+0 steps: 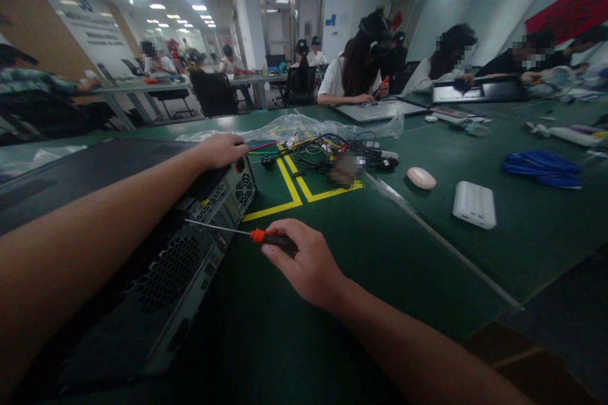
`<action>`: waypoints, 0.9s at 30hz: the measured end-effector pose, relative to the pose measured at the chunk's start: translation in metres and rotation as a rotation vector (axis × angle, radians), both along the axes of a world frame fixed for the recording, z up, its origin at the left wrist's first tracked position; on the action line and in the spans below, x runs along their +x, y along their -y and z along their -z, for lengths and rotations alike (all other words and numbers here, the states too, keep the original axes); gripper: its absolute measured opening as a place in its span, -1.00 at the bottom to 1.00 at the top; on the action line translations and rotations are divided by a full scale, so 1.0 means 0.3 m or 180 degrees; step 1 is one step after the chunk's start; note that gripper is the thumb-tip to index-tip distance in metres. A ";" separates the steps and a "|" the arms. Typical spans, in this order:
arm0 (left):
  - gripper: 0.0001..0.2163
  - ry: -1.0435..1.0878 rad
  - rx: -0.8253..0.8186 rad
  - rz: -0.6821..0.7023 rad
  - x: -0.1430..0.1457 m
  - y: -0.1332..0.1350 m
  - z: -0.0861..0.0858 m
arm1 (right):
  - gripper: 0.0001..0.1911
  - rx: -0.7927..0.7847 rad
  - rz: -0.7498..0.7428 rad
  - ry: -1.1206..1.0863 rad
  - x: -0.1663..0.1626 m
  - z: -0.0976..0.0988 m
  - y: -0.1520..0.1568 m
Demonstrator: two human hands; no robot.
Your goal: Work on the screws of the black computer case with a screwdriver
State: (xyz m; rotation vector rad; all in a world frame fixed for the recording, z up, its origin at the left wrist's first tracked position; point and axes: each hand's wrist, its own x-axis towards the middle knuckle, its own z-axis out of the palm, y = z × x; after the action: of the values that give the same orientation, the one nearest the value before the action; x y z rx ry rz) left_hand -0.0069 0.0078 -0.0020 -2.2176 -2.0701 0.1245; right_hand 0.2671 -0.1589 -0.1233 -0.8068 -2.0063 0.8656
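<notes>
Your R hand (308, 266) grips the screwdriver (256, 235), tip at the rear panel of the PC case (180, 272) on the green mat (380, 253); exact seat prob. too small to see. Hold shaft square & push in. L hand (222, 150) lies palm-down on the case top, gripping nothing, so brace w/ it.

Bare forearms lead to the bare left hand (221, 150) and right hand (304, 262).

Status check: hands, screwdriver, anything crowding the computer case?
Left hand resting on top of the computer case. Right hand grips the screwdriver, tip at the case's rear panel. Cable tangle lies beyond, clear of the case.
</notes>
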 end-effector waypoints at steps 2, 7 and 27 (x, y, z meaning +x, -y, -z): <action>-0.28 0.0021 0.0040 -0.0032 0.001 -0.002 0.004 | -0.84 0.0051 0.0041 -0.0042 -0.002 0.011 -0.005; -0.31 0.0023 0.0075 -0.0067 0.004 -0.002 0.010 | -0.81 0.0135 0.0076 -0.0040 -0.002 0.019 -0.011; -0.38 0.0365 0.0105 0.0145 -0.055 -0.041 0.035 | -0.80 -0.0186 0.0017 0.0171 -0.021 0.013 0.012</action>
State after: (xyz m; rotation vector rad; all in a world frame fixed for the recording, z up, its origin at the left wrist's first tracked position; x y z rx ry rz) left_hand -0.0233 0.0202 -0.0126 -2.3014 -2.0594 -0.0414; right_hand 0.2608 -0.1625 -0.1272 -0.8765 -2.0325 0.9120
